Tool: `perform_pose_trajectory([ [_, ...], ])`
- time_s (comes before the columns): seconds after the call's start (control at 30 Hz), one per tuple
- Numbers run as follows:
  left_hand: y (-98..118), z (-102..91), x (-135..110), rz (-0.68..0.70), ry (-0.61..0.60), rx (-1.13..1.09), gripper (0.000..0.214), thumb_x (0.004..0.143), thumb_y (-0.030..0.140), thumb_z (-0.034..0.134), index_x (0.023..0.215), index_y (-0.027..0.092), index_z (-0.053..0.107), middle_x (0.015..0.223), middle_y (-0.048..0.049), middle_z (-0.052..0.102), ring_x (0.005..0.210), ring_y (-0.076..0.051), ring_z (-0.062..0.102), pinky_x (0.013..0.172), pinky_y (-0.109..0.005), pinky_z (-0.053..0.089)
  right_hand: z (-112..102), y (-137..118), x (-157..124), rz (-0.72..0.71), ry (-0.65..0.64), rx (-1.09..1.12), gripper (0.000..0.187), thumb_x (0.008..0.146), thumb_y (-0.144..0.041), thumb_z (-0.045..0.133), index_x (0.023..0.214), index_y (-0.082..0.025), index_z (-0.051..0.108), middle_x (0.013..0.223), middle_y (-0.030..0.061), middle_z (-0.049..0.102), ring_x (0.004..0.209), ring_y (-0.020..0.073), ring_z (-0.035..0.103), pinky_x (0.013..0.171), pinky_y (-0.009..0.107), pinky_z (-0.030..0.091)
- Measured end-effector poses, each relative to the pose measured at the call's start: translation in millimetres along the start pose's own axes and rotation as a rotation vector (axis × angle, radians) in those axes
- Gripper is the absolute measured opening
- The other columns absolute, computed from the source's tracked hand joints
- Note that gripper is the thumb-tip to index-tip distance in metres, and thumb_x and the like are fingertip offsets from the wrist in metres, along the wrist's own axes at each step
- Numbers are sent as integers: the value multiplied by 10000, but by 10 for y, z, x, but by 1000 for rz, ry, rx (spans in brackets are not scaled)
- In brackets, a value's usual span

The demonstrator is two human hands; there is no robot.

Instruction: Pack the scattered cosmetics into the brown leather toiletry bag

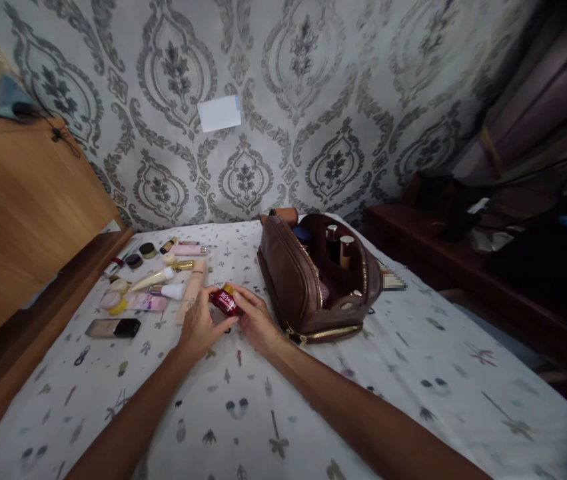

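Between my two hands is a small dark red jar [224,301] with pale lettering and a gold-coloured part at its top. My left hand [200,323] has its fingers and thumb on the jar's left side. On the other side, the fingers of my right hand [258,323] press against it. Just right of my hands stands a brown toiletry bag [288,273], unzipped, with several bottles inside, among them a gold-capped bottle [346,252]. A long beige tube [192,287] lies right behind my left hand, partly covered by it.
Several cosmetics lie at the left: a foundation bottle [113,328] with a black cap, a yellow-lidded jar [113,302], a cream tube [150,280] and a dark round pot [148,250]. A wooden cabinet [33,220] borders the left, a dark red ledge [413,233] the right, a patterned wall [288,120] the back.
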State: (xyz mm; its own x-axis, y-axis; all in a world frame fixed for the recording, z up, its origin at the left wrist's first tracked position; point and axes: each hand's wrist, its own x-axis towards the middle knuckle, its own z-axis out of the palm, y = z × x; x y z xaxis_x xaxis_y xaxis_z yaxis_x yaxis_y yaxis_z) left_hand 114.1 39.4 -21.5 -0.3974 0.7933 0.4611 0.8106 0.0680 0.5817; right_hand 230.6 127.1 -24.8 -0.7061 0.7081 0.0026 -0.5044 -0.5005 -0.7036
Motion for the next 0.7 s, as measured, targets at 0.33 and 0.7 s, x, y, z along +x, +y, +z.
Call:
perform_pose_trajectory([
  [0.33, 22, -6, -6, 9, -19, -8, 611, 741, 361, 767, 1248, 231, 452, 1166, -72, 646, 993, -251, 671, 819, -371, 544, 18, -15, -6, -2, -5, -7, 353, 651, -413, 854, 943, -228, 781, 1016, 36, 757, 959, 204, 673, 966, 358, 473],
  [0.7, 39, -23, -8, 66, 53, -50, 597, 756, 346, 739, 1256, 220, 438, 1211, -99, 628, 1102, -269, 637, 906, -400, 529, 58, -136, -10, -58, -15, -182, 336, 678, -450, 823, 929, -230, 780, 976, 28, 753, 931, 207, 667, 936, 359, 484],
])
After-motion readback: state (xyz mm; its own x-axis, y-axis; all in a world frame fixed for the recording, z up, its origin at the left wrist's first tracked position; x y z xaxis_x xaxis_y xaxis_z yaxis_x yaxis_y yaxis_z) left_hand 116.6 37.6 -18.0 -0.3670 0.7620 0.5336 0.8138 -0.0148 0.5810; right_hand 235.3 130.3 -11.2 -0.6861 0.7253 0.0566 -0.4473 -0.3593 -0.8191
